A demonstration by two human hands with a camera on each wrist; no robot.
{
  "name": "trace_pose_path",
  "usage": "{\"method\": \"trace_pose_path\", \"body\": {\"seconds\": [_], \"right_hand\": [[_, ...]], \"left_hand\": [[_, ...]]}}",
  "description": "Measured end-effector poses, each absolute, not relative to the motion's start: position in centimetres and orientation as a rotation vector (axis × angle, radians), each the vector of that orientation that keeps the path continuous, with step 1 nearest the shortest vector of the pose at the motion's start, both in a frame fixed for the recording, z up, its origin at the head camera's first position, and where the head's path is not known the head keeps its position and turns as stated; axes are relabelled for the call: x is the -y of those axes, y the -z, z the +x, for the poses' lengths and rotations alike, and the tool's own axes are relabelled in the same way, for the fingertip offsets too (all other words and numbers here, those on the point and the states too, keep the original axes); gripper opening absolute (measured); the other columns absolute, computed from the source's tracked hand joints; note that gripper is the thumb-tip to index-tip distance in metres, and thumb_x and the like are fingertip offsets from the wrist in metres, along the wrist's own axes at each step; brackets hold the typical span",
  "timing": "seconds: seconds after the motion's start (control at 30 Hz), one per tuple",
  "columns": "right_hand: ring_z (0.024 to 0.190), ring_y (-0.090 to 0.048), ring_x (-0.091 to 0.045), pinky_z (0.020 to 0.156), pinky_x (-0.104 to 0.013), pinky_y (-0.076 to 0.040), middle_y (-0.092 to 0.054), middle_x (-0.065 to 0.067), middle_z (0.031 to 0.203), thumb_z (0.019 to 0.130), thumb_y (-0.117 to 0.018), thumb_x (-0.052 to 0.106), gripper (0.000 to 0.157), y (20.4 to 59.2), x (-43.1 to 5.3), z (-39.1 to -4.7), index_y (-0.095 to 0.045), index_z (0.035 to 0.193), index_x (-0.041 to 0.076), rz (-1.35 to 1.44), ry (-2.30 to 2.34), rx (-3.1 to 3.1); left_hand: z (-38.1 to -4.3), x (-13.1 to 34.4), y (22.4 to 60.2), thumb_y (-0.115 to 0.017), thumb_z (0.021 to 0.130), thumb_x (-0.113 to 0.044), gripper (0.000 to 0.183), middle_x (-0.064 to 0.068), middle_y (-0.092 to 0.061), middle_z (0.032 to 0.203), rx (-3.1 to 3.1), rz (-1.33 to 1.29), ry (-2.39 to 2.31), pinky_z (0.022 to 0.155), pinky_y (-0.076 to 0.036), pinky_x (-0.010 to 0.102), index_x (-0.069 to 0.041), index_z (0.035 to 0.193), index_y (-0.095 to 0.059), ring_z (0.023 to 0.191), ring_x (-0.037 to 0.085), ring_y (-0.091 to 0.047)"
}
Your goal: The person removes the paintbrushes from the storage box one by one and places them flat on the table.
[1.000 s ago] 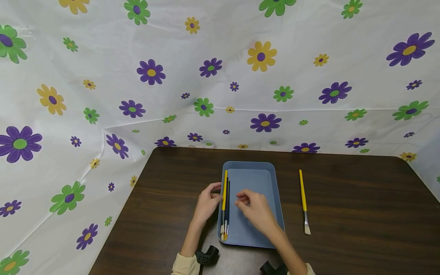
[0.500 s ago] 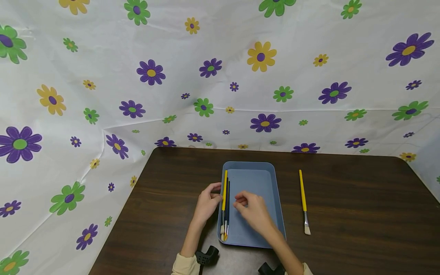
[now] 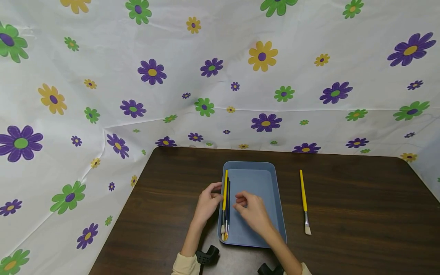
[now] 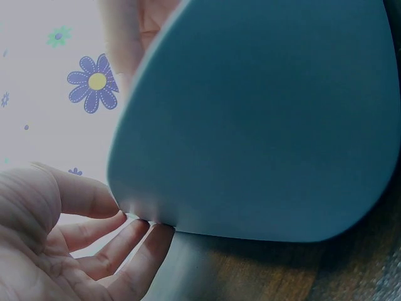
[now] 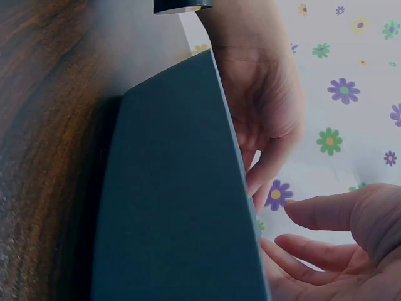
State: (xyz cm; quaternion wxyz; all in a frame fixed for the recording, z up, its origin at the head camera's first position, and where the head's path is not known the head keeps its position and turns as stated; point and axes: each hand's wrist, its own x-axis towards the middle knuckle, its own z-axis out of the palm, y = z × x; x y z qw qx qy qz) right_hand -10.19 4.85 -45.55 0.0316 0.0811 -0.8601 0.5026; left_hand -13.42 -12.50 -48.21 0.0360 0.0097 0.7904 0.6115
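We see the tray (image 3: 256,179) lying lengthwise away from the person, its brushes (image 3: 225,187) along the inner left wall, bristles nearest the body. The left hand (image 3: 206,206) is closer to them, relaxed, fingertips resting on the left rim; we see nothing gripped. To their right, the right hand (image 3: 256,214) hovers half open, thumb and fingers apart, holding nothing. The lone brush (image 3: 304,198) lies beyond it, right of the tray, bristles also toward the body.

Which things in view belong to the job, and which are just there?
Job:
tray
brushes in it
left hand, at its rim
right hand, over it
loose brush, probably: yellow handle like one inside

Just there:
table
floral sheet
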Motion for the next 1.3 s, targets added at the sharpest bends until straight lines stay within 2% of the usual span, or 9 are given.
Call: {"method": "trace_pose_path", "body": {"seconds": [0.13, 0.43, 0.63, 1.0, 1.3], "right_hand": [[0.081, -0.071, -0.021, 0.073, -0.037, -0.056, -0.073, -0.011, 0.091, 0.082, -0.078, -0.003, 0.024, 45.8, -4.8, -10.2, -0.072, 0.105, -0.008, 0.238, -1.553, 2.664], [0.081, -0.072, -0.023, 0.075, -0.043, -0.058, -0.074, -0.014, 0.094, 0.083, -0.08, -0.003, 0.027, 46.4, -4.4, -10.2, -0.071, 0.108, -0.009, 0.21, -1.574, 2.706], [0.081, -0.072, -0.024, 0.076, -0.043, -0.058, -0.073, -0.018, 0.097, 0.083, -0.08, -0.002, 0.031, 46.6, -4.2, -10.0, -0.069, 0.111, -0.011, 0.233, -1.633, 2.72], [0.082, -0.073, -0.024, 0.076, -0.042, -0.059, -0.073, -0.016, 0.097, 0.083, -0.08, -0.001, 0.033, 47.4, -4.0, -10.0, -0.069, 0.112, -0.012, 0.267, -1.706, 2.694], [0.083, -0.073, -0.027, 0.064, -0.029, -0.058, -0.072, -0.018, 0.097, 0.084, -0.079, -0.003, 0.031, 47.8, -3.7, -10.1, -0.068, 0.11, -0.014, 0.264, -1.776, 2.685]], "left_hand": [[-13.3, 12.5, 48.1, -0.061, 0.091, 0.004, 0.044, 0.029, -0.064, 0.127, -2.426, 0.044, -1.89, 0.072, -0.052, 0.035, 0.009, 0.135, -0.06, 0.097, 0.035, -0.07], [-13.4, 12.6, 48.0, -0.063, 0.09, 0.0, 0.046, 0.024, -0.065, 0.129, -2.408, 0.032, -1.897, 0.072, -0.053, 0.033, 0.004, 0.136, -0.062, 0.096, 0.029, -0.071], [-13.4, 12.6, 48.1, -0.062, 0.091, 0.001, 0.045, 0.025, -0.065, 0.129, -2.41, 0.039, -1.896, 0.071, -0.052, 0.034, 0.006, 0.136, -0.06, 0.097, 0.032, -0.07], [-13.5, 12.4, 48.4, -0.059, 0.09, 0.005, 0.045, 0.029, -0.064, 0.127, -2.443, 0.038, -1.864, 0.071, -0.052, 0.037, 0.011, 0.135, -0.058, 0.097, 0.036, -0.07], [-13.5, 12.6, 48.3, -0.061, 0.091, 0.001, 0.046, 0.026, -0.064, 0.129, -2.424, 0.034, -1.882, 0.073, -0.051, 0.034, 0.007, 0.136, -0.06, 0.099, 0.034, -0.07]]}}
